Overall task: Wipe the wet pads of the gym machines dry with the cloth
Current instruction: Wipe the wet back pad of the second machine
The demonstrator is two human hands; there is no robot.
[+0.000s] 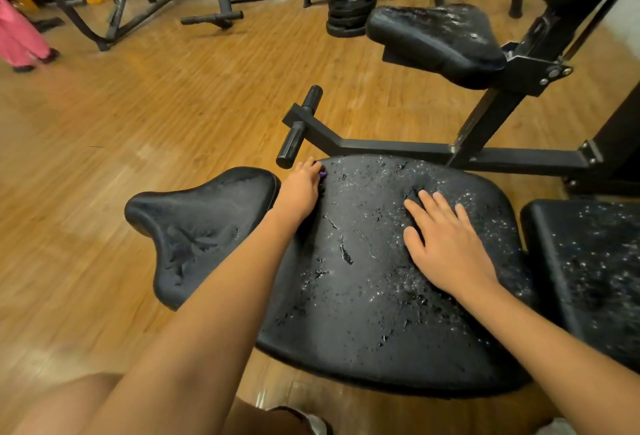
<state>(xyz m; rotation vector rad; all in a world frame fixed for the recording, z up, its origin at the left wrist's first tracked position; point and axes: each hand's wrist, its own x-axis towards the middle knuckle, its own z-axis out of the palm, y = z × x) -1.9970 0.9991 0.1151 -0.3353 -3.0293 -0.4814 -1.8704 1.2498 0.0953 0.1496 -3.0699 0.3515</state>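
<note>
My R hand [446,247] lies flat, open, on wet pad [363,313]; L hand [300,190] pinches purple cloth [322,174]. Risk: palm slips, smears water.

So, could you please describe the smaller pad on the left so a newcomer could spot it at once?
Find the big black pad beaded with water, with the right hand flat on it. Just off its left edge, near the left hand, sits a smaller saddle-shaped pad. Unlike its droplet-covered neighbours, it shows only dull smeared streaks.
</note>
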